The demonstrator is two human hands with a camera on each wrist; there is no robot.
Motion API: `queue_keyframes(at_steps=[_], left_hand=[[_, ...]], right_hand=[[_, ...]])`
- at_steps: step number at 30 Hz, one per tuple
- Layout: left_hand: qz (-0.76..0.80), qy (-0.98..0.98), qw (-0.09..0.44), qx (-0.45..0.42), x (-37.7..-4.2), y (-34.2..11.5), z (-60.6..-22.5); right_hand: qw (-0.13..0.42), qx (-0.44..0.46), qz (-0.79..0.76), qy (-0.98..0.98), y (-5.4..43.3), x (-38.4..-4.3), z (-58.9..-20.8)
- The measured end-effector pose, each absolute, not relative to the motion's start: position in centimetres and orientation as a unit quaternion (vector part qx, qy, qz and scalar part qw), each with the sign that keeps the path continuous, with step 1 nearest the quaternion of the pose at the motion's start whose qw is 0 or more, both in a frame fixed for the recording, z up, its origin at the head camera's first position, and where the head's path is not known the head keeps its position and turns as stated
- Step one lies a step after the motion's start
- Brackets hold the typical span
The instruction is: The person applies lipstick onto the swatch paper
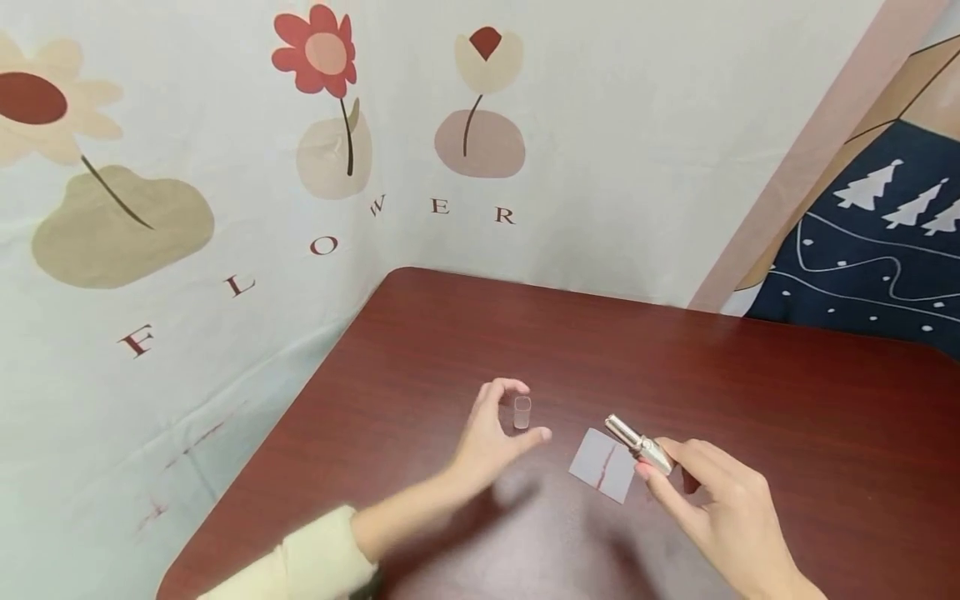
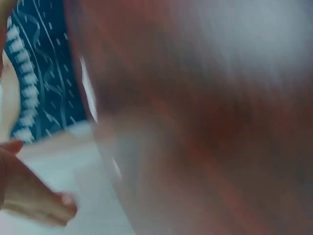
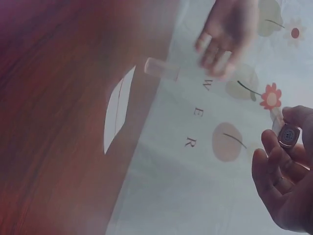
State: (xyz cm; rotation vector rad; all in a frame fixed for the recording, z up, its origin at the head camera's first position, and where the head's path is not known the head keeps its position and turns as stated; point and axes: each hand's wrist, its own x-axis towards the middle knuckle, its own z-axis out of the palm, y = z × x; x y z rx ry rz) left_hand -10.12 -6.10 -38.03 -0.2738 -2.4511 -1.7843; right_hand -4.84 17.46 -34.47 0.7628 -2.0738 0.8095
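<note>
A lipstick [image 1: 651,454] with a shiny metallic tube is pinched between the thumb and fingers of my right hand [image 1: 727,504], tilted with its tip end up and to the left. In the right wrist view the round-cornered base of the lipstick [image 3: 288,135] faces the camera. On the table stands a clear lipstick cap [image 1: 522,413], upright. My left hand [image 1: 483,437] is beside it, thumb and fingers spread apart; the right wrist view shows that hand apart from the cap [image 3: 161,69]. Between the hands lies a small white paper [image 1: 596,462] with a red streak across it.
The dark red wooden table [image 1: 450,333] has a rounded far-left corner. Behind it hangs a pale cloth [image 1: 615,150] printed with flowers and letters. At the right is a dark blue patterned area [image 1: 877,242] with white trees. The left wrist view is mostly blurred.
</note>
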Motion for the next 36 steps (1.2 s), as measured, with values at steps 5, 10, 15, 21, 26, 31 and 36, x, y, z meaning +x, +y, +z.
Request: queue_keyframes(at_steps=[5, 10, 15, 21, 26, 31, 36], left_hand=[[-0.45, -0.888, -0.034, -0.094, -13.8, -8.0, -39.5], [-0.395, -0.901, -0.076, -0.162, -15.8, -8.4, -40.4], [-0.343, -0.895, -0.095, -0.267, -16.1, -8.6, -39.1], [-0.261, -0.9, -0.071, -0.342, -15.1, -8.2, -35.7], [-0.214, -0.902, -0.059, -0.37, -13.4, -7.4, -33.6], [-0.183, -0.892, -0.016, -0.412, -11.9, -6.7, -32.4], [-0.177, -0.883, 0.019, -0.434, -10.9, -6.3, -32.0]], right_hand=[[0.333, 0.29, 0.32, -0.838, 18.0, -5.1, -35.1], [0.29, 0.265, 0.304, -0.868, 18.3, -5.0, -35.9], [0.281, 0.265, 0.31, -0.869, 18.6, -5.4, -35.9], [0.248, 0.271, 0.342, -0.865, 18.6, -6.1, -35.6], [0.226, 0.267, 0.366, -0.862, 18.3, -6.0, -35.4], [0.2, 0.259, 0.385, -0.863, 18.1, -5.8, -35.2], [0.144, 0.221, 0.415, -0.871, 18.3, -5.2, -35.1]])
